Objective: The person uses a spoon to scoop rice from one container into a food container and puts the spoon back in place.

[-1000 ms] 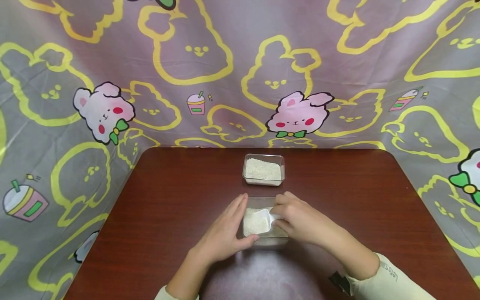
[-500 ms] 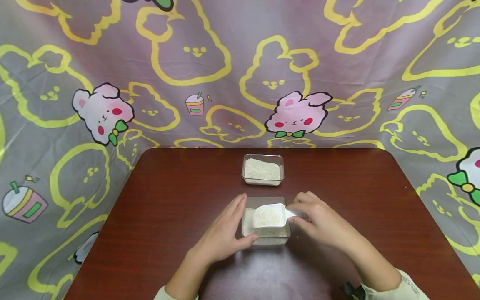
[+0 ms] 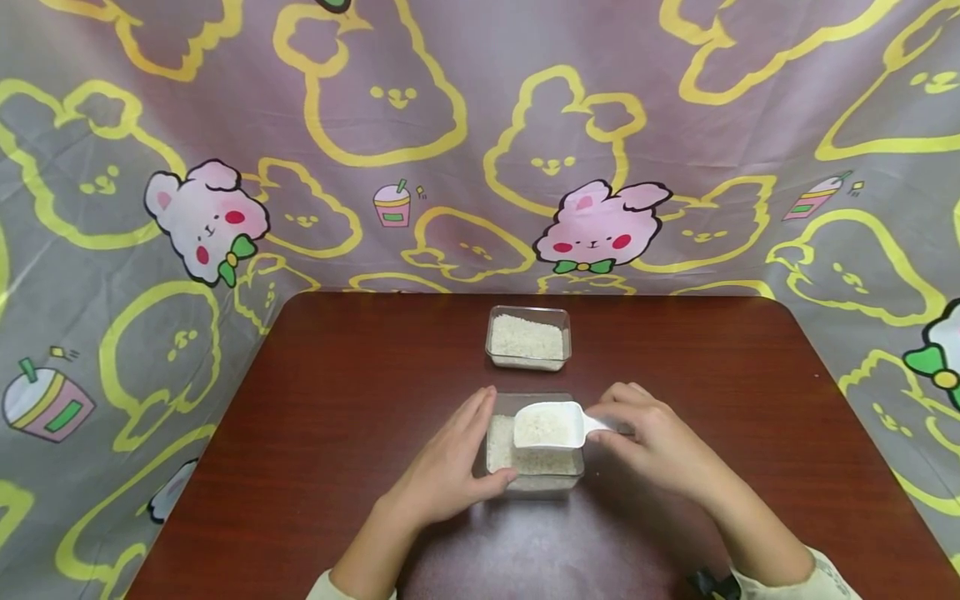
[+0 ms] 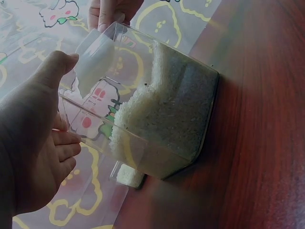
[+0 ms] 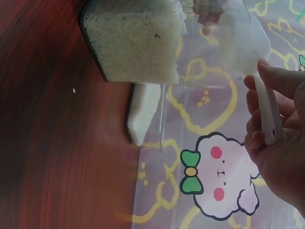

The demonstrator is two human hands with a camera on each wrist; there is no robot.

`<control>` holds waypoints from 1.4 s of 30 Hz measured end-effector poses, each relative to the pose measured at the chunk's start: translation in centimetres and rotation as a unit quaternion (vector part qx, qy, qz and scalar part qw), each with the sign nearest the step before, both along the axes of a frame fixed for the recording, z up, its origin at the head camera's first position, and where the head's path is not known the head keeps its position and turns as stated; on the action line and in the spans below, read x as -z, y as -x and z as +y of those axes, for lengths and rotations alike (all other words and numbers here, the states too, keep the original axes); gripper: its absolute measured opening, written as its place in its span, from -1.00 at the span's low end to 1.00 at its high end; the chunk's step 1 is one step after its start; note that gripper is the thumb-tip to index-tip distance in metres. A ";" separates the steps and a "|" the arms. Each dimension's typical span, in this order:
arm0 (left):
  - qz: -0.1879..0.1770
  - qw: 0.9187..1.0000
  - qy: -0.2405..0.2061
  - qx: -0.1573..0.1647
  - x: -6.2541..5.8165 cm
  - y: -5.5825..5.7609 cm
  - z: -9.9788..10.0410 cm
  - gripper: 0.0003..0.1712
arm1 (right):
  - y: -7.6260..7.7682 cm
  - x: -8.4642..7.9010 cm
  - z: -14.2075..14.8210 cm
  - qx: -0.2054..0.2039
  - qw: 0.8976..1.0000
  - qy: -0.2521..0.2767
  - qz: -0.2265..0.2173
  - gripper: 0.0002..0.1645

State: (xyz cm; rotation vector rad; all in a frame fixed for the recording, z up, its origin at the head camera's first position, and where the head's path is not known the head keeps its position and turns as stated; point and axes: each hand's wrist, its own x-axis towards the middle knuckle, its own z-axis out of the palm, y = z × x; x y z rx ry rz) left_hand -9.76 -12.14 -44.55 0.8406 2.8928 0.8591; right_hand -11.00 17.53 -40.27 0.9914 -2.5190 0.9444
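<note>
A clear rectangular container (image 3: 555, 482) of white rice stands on the table near the person. My left hand (image 3: 447, 461) rests along its left side, fingers straight and thumb at the front rim. In the left wrist view, the left hand (image 4: 35, 133) is right at the rim. My right hand (image 3: 647, 429) grips the handle of a white scoop (image 3: 551, 424), its bowl filled with rice and level above the container. The right wrist view shows the right hand's fingers (image 5: 252, 114) curled round the scoop handle (image 5: 268, 112).
A second clear container (image 3: 527, 360) with rice stands behind the first on the dark red wooden table (image 3: 360, 375). A stray grain (image 5: 74, 90) lies on the tabletop. Patterned cloth (image 3: 450, 75) hangs around the table's back and sides.
The scoop has come up out of the rice, levelled with a load in it, and shifted right with my right hand. My left hand has stayed at the container.
</note>
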 end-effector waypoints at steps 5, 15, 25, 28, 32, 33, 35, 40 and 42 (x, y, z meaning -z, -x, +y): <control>-0.003 1.000 0.001 -0.001 0.0 0.0 0.0 0.17 | 0.1 -0.3 0.1 0.010 1.000 0.001 -0.002 -0.72; -0.007 1.000 0.000 -0.001 -0.1 0.0 -0.1 0.17 | 0.7 -1.2 0.6 0.009 1.000 0.012 0.002 -0.70; -0.009 1.000 0.002 0.001 -0.2 -0.1 -0.1 0.19 | 3.0 -1.8 1.0 0.068 0.997 0.026 -0.031 -0.72; -0.013 1.000 0.002 0.001 -0.3 -0.1 -0.1 0.19 | 4.2 -1.8 1.1 0.095 0.994 0.029 -0.053 -0.75; -0.016 1.000 0.001 0.001 -0.3 -0.1 -0.1 0.19 | 6.2 -1.4 1.2 0.123 0.990 0.033 -0.057 -0.78; -0.017 1.000 0.001 0.002 -0.3 -0.1 -0.1 0.19 | 6.7 -1.3 1.2 0.129 0.990 0.032 -0.052 -0.78; -0.016 1.000 0.002 0.004 -0.3 -0.1 -0.1 0.19 | 7.7 -0.9 1.1 0.143 0.988 0.029 -0.042 -0.78; -0.009 1.000 0.008 0.009 -0.2 0.1 -0.1 0.18 | 10.0 0.3 1.0 0.177 0.983 0.014 -0.037 -0.75; -0.005 1.000 0.011 0.008 -0.2 0.1 -0.1 0.18 | 10.7 0.9 0.8 0.186 0.982 0.003 -0.035 -0.75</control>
